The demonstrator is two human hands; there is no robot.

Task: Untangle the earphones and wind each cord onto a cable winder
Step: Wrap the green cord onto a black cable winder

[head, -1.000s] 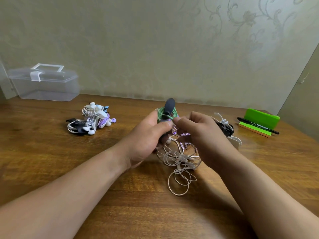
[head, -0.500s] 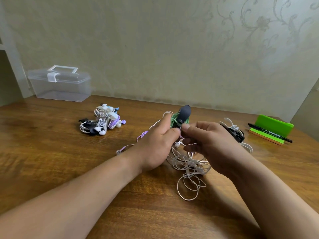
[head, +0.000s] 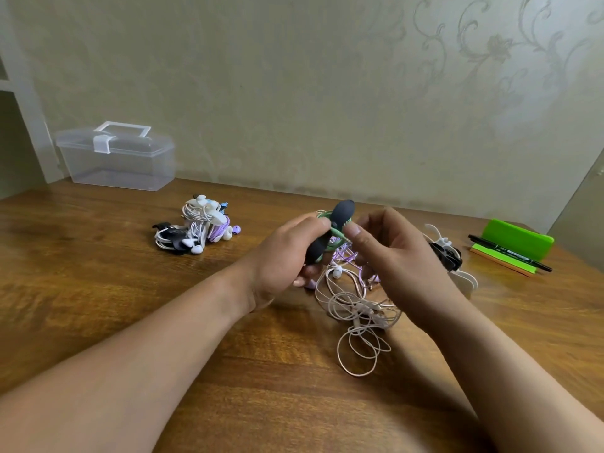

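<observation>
Leftward first: a clear lidded box (head: 117,161) at the wall, then a heap of wound earphones (head: 196,228) on the worktop (head: 98,289), both well apart from the action. Next, the left hand (head: 284,259), raised above the worktop: grips the lower end of a dark cable winder (head: 330,233), fingers curled round it, thumb pressed near its waist. Holds it tilted, long axis from lower left at the palm to upper right toward the wall, with a green cord (head: 341,240) wrapped round the waist, between the two hands. Just right of that, the right hand (head: 392,256): seems to pinch the green cord at thumb and forefinger, touching the winder. Probably calls for laying the last turns across that axis, right hand nearer the free end, left hand only steadying. Below and between the wrists, on the worktop: a loose tangle (head: 356,308) of white, pink and purple cords, not yet sorted. Further right, spare winders (head: 446,255), a green note pad (head: 519,238) and a pen (head: 510,255).
</observation>
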